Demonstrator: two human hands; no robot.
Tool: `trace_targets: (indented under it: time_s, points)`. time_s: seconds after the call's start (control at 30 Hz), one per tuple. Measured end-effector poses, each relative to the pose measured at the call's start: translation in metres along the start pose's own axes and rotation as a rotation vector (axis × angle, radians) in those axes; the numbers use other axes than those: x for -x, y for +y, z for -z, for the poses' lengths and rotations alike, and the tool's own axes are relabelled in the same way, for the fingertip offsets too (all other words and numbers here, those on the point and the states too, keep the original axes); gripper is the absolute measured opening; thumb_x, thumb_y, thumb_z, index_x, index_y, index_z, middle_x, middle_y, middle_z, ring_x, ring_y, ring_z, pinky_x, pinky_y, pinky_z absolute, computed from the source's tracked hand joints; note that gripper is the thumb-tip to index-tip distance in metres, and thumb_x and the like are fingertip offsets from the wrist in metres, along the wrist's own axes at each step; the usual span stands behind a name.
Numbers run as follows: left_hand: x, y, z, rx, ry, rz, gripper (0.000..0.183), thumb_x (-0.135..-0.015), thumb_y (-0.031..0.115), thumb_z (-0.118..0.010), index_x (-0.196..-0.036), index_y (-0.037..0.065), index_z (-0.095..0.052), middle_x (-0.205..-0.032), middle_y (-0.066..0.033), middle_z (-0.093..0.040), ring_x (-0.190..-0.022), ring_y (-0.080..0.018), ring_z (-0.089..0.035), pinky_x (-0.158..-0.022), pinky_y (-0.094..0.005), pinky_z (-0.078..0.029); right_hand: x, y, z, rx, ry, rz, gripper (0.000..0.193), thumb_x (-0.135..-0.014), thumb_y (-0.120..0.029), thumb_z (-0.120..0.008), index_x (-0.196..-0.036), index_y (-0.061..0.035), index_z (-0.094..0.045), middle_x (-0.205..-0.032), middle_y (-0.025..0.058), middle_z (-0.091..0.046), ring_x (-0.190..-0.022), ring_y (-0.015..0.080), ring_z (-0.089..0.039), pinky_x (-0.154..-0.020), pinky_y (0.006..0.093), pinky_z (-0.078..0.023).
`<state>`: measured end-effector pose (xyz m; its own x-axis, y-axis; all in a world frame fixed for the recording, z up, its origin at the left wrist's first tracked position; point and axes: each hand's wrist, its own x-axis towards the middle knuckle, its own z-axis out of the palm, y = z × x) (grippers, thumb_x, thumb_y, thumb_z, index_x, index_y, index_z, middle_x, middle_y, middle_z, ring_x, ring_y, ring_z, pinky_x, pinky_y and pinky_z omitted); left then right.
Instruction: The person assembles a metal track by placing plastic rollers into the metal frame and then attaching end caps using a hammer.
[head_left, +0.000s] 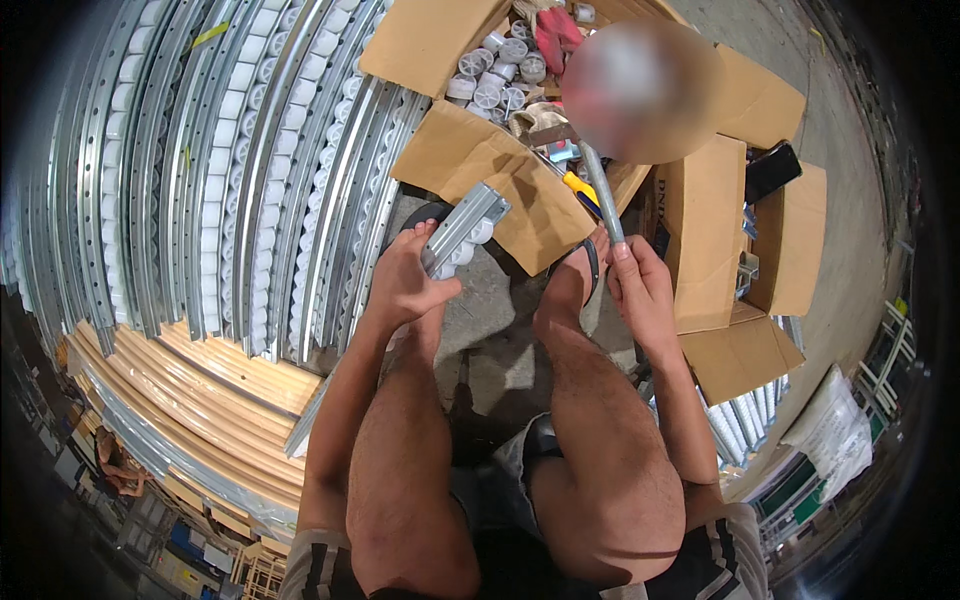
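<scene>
My left hand (403, 283) is wrapped round a short piece of roller track (468, 222), a galvanized metal channel with white plastic wheels along its lower right side. In my right hand (641, 290) is the lower end of a hammer's grey tube handle (600, 190). The dark hammer head (548, 136) points away from me, over the edge of an open cardboard box (480, 165). Loose white plastic wheels (488, 92) and a red cloth-like item (556, 40) lie in that box. A yellow-handled screwdriver (580, 188) rests beside the hammer handle.
Long metal roller tracks (215, 170) are stacked at the left, above tan tubes (190, 390). A second cardboard box (710, 235) with metal parts stands at right, a black phone-like object (772, 172) on its edge. More rollers (745, 425) lie below it. A round patch is blurred.
</scene>
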<state>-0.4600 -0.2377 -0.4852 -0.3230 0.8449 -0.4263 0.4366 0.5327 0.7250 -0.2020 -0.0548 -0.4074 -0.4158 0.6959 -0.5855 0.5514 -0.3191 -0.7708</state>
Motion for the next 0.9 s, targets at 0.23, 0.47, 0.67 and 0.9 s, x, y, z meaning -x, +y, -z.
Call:
trace_targets:
  time_s: [0.23, 0.47, 0.67, 0.9]
  points:
    - [-0.003, -0.007, -0.001, 0.127, 0.013, 0.056, 0.048, -0.069, 0.02, -0.077, -0.108, -0.006, -0.065, -0.091, -0.0162, -0.068, -0.082, -0.022, -0.066, -0.075, -0.0348, -0.052, 0.008, 0.012, 0.007, 0.055, 0.043, 0.016, 0.036, -0.105, -0.032, -0.052, -0.084, -0.0034, -0.053, -0.062, -0.0016, -0.049, -0.059, 0.0059, -0.044, -0.052, 0.026, -0.037]
    - [-0.007, 0.007, 0.005, 0.071, -0.107, 0.229, 0.062, -0.07, 0.025, -0.083, -0.121, -0.002, -0.06, -0.107, -0.022, -0.07, -0.101, -0.035, -0.069, -0.088, -0.0373, -0.053, 0.01, 0.015, 0.014, -0.047, 0.088, 0.018, 0.033, -0.105, -0.032, -0.052, -0.089, -0.0033, -0.056, -0.064, -0.0034, -0.048, -0.059, 0.0048, -0.042, -0.053, 0.0244, -0.036]
    - [-0.014, 0.022, 0.018, 0.021, -0.114, 0.247, 0.054, -0.073, 0.036, -0.087, -0.109, 0.002, -0.064, -0.093, -0.016, -0.072, -0.085, -0.0275, -0.072, -0.077, -0.0378, -0.055, 0.015, 0.017, 0.016, 0.04, 0.088, 0.023, 0.032, -0.104, -0.031, -0.053, -0.091, -0.0015, -0.058, -0.064, -0.0005, -0.051, -0.062, 0.0063, -0.046, -0.055, 0.0265, -0.039]
    - [-0.02, 0.009, 0.037, 0.421, -0.243, 0.124, 0.033, -0.092, 0.026, -0.071, -0.111, -0.001, -0.066, -0.091, -0.0033, -0.067, -0.083, -0.0102, -0.059, -0.075, -0.028, -0.05, 0.02, 0.029, 0.013, 0.124, 0.023, 0.171, 0.029, -0.102, -0.028, -0.057, -0.092, -0.0001, -0.058, -0.064, 0.0059, -0.053, -0.061, 0.0121, -0.049, -0.057, 0.0299, -0.043]
